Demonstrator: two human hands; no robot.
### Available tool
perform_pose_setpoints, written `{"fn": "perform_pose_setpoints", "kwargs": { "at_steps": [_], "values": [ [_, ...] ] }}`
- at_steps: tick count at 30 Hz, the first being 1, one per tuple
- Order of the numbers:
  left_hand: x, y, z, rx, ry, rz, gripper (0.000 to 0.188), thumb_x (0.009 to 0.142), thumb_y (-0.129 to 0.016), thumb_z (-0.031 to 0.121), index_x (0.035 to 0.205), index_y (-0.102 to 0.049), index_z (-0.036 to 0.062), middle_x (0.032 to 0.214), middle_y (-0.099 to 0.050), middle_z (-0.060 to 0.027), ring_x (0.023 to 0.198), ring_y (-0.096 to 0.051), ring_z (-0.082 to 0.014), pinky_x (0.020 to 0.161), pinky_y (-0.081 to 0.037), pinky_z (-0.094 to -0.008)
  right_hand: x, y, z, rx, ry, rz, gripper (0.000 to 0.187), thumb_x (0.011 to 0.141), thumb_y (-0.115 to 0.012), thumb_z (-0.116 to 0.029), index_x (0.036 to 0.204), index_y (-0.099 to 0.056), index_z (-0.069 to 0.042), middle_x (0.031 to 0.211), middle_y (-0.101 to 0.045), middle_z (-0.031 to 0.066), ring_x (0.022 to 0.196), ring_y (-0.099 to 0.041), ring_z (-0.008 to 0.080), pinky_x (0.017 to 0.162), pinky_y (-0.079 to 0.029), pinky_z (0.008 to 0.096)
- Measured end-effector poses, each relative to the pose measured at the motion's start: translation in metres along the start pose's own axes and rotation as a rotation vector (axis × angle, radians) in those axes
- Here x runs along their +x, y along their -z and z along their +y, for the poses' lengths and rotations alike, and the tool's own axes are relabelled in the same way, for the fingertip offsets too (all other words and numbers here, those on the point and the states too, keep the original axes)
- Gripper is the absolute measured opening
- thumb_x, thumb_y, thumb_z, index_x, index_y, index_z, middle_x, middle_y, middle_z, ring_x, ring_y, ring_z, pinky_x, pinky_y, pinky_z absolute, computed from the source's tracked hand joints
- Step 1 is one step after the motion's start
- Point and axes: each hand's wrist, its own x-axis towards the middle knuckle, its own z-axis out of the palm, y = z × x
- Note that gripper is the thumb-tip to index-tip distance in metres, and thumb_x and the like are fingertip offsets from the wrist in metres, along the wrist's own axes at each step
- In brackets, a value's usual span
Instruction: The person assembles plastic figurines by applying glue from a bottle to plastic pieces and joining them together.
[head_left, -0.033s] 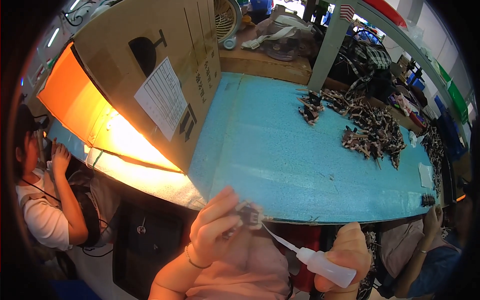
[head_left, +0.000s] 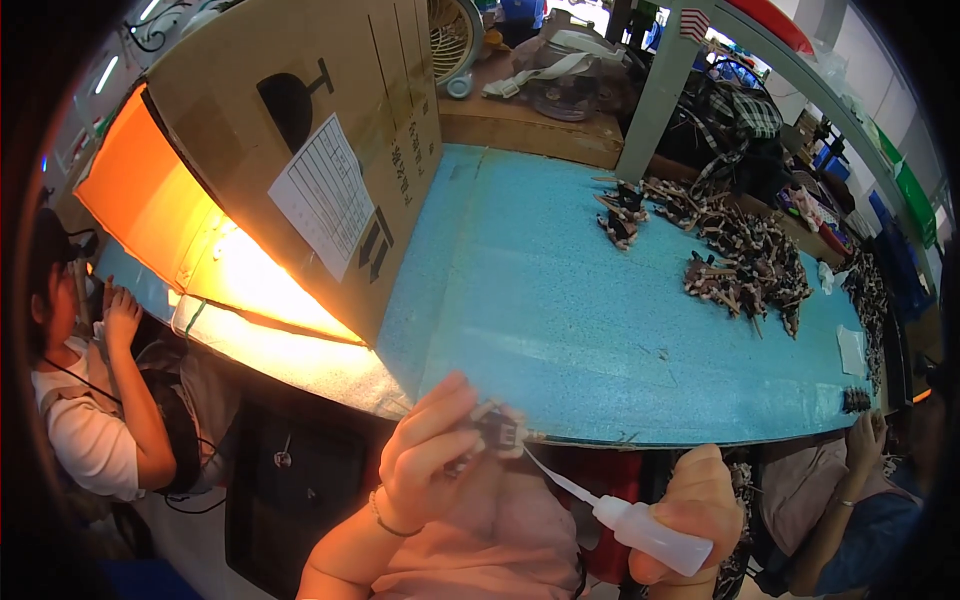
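Small dark-and-cream piece [head_left: 503,433], knobbly in outline and a little blurred from where I stand, sits in the person's left hand [head_left: 428,455], up by the near edge of the long, speckled blue tabletop [head_left: 530,290]. The left fingers are bent in narrow around it, pinching it, and a thin cord-like band [head_left: 383,515] circles that wrist. Across from it, the right hand [head_left: 700,505] is wrapped about a translucent white plastic squeeze bottle [head_left: 655,537], its fingers folded snugly on the body. The bottle slants, base low on the right, and its long, thin white nozzle [head_left: 560,475] runs up and left to the lower right side of the piece; I cannot tell whether the tip touches.

Farther right on the tabletop lies a big, tangled heap of dark-and-cream pieces [head_left: 750,265], with a smaller dark-and-cream cluster [head_left: 622,218] just to its left. Near the right end a short row of small black pieces [head_left: 856,400] lies close to the front edge.

On the left stands a tall brown cardboard box [head_left: 235,110] with 1 white paper sheet [head_left: 325,195] stuck on its side, its open inside glowing orange. 2 other people are seated at the work: 1 in a white shirt [head_left: 95,445] at far left, and 1 at far right, with a raised hand [head_left: 866,440] near the short row.
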Motion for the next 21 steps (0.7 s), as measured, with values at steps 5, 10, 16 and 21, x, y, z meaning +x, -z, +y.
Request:
{"fn": "perform_pose_setpoints", "kwargs": {
  "at_steps": [5,10,16,21],
  "values": [
    [-0.0032,0.004,-0.0042,0.013,0.018,-0.021,0.05,0.066,-0.074,-0.004,0.102,-0.04,0.0055,0.117,-0.049,-0.0207,0.116,-0.047,-0.0392,0.096,-0.042,-0.0443,-0.0041,-0.0025,0.0036,-0.012,0.012,0.021,0.046,0.071,-0.067,-0.054,0.082,-0.053,-0.011,0.065,-0.045,-0.0018,0.055,-0.04,0.0136,0.055,-0.032,0.0295],
    [0.0016,-0.0016,-0.0055,-0.034,-0.022,0.067,0.041,0.068,-0.07,-0.006,0.099,-0.045,-0.0006,0.113,-0.053,-0.0252,0.109,-0.052,-0.0413,0.085,-0.05,-0.0404,-0.0031,-0.0016,0.0027,-0.013,0.045,0.046,0.047,0.072,-0.066,-0.054,0.082,-0.052,-0.01,0.063,-0.045,-0.0021,0.055,-0.039,0.0134,0.055,-0.032,0.0295],
    [-0.0032,-0.0008,-0.0036,-0.115,0.095,0.031,0.043,0.069,-0.068,-0.008,0.101,-0.042,0.0019,0.118,-0.049,-0.0249,0.113,-0.05,-0.0375,0.089,-0.047,-0.0396,-0.0024,-0.0022,0.0047,0.009,0.062,0.002,0.048,0.073,-0.066,-0.054,0.084,-0.051,-0.01,0.063,-0.045,-0.0018,0.055,-0.039,0.0133,0.055,-0.032,0.0293],
    [-0.0081,-0.0055,-0.0008,-0.266,0.233,0.034,0.045,0.07,-0.066,-0.01,0.104,-0.039,0.0044,0.118,-0.048,-0.0238,0.115,-0.049,-0.0347,0.094,-0.044,-0.0387,-0.0009,-0.008,0.0002,0.012,0.014,0.128,0.048,0.073,-0.065,-0.055,0.084,-0.049,-0.011,0.064,-0.045,-0.0019,0.055,-0.039,0.0135,0.055,-0.032,0.0296]
  ]
}}
